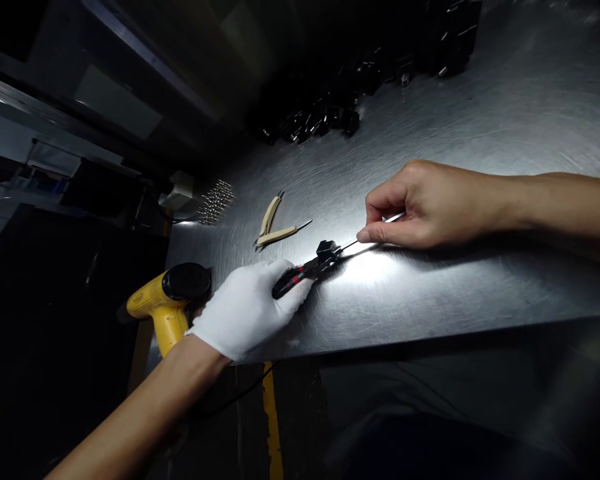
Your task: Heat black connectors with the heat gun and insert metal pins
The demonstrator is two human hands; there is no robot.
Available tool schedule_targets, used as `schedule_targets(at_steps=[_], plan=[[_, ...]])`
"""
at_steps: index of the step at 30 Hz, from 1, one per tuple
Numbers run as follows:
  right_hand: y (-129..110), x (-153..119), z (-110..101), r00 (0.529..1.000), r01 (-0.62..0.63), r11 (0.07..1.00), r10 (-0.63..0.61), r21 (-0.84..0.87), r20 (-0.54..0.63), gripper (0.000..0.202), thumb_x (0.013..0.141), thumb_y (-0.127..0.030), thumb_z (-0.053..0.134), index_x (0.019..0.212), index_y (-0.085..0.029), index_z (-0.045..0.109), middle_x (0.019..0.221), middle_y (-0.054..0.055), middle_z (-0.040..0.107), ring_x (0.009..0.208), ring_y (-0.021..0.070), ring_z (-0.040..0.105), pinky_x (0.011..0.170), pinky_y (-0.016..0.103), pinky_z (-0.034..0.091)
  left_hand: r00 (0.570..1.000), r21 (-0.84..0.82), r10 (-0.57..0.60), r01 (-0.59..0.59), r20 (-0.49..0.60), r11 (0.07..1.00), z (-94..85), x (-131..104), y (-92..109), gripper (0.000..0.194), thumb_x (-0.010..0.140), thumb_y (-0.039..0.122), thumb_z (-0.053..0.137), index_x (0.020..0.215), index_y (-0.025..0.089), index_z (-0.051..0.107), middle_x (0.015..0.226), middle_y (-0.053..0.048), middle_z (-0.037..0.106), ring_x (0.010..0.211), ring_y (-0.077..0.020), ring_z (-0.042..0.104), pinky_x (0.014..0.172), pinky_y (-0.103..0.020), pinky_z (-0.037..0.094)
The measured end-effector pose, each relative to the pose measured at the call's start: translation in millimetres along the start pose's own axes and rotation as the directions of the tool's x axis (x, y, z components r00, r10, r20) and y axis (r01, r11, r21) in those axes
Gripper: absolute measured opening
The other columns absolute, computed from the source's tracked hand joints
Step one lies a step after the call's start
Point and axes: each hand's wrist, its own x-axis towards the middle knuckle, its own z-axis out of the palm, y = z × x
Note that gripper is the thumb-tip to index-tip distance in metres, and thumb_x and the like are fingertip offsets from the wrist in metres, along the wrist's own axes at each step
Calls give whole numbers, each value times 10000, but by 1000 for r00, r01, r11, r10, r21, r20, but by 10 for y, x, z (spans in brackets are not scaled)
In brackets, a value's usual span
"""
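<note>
In a white glove, my left hand (253,303) is closed around the black-and-red handles of a pair of pliers (294,280). The jaws of the pliers meet a small black part (326,249); whether they clamp it is too dark to tell. My bare right hand (425,207) pinches a thin metal rod (351,243) between thumb and fingers. The rod's left end reaches the black part, touching or nearly touching it. Just beyond the pliers lie two cream-handled tools (277,235), set in a V on the metal table (480,280).
A yellow heat gun (167,310) sits at the table's left edge, beside my left wrist. Several small shiny metal pieces (216,202) stand near a white box (180,190). Dark parts (325,120) are heaped along the back. The table's front edge runs just below my hands.
</note>
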Motion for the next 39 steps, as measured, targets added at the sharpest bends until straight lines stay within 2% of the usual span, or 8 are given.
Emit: schedule_targets(at_steps=[4, 7, 11, 18, 24, 29, 34, 39], plan=[[0, 63, -64, 983, -170, 982, 164, 77, 81, 309, 843, -492, 739, 701, -218, 733, 520, -37, 569, 418, 80, 445, 372, 284, 295, 988, -83, -11, 24, 154, 996, -124, 38, -17, 458, 935, 609, 484, 770, 215, 651, 645, 16, 646, 580, -147, 577, 557, -277, 389], [2, 100, -100, 967, -239, 964, 227, 112, 112, 317, 801, -498, 795, 671, -218, 725, 511, -25, 572, 395, 79, 437, 349, 290, 280, 972, -135, -6, 39, 235, 990, -183, 94, -59, 470, 932, 630, 485, 786, 217, 655, 649, 25, 646, 595, -150, 589, 570, -273, 418], [11, 126, -122, 956, -278, 951, 260, 138, 134, 351, 792, -520, 804, 643, -217, 709, 500, -17, 558, 384, 79, 437, 337, 288, 288, 954, -181, 10, 47, 301, 982, -242, 173, -107, 473, 926, 627, 496, 775, 210, 658, 624, 22, 607, 560, -144, 551, 532, -270, 418], [25, 132, -114, 958, -277, 949, 262, 150, 114, 366, 779, -534, 806, 629, -215, 707, 493, -22, 557, 376, 75, 441, 345, 273, 293, 912, -262, 15, 101, 409, 960, -338, 266, -108, 452, 901, 616, 535, 689, 222, 595, 579, 31, 519, 511, -132, 466, 496, -279, 391], [22, 54, -29, 981, -194, 959, 189, 205, 42, 310, 804, -506, 778, 695, -219, 733, 534, -26, 588, 448, 89, 482, 390, 250, 319, 936, -275, 53, 48, 347, 960, -292, 214, -141, 449, 927, 586, 511, 677, 216, 562, 581, 29, 517, 526, -128, 460, 514, -278, 378], [-40, -32, 61, 990, -119, 967, 131, 227, -42, 330, 859, -462, 713, 667, -197, 674, 511, -45, 517, 464, 78, 407, 426, 248, 302, 969, -268, 87, -23, 232, 963, -238, 120, -137, 439, 962, 559, 468, 717, 208, 564, 612, 29, 527, 566, -128, 472, 558, -277, 359], [-71, -93, 142, 992, -78, 962, 101, 260, -79, 320, 862, -447, 704, 684, -187, 649, 528, -56, 489, 485, 83, 398, 448, 250, 290, 980, -282, 94, -42, 174, 959, -196, 37, -111, 478, 968, 566, 457, 667, 197, 503, 605, 36, 506, 567, -117, 443, 557, -270, 329], [-117, -118, 188, 992, -46, 941, 83, 336, -97, 287, 839, -405, 735, 695, -177, 638, 544, -58, 490, 502, 85, 390, 465, 246, 301, 982, -349, 113, -53, 154, 936, -154, -24, -176, 470, 974, 554, 444, 672, 195, 482, 602, 41, 479, 561, -111, 425, 562, -262, 329]])
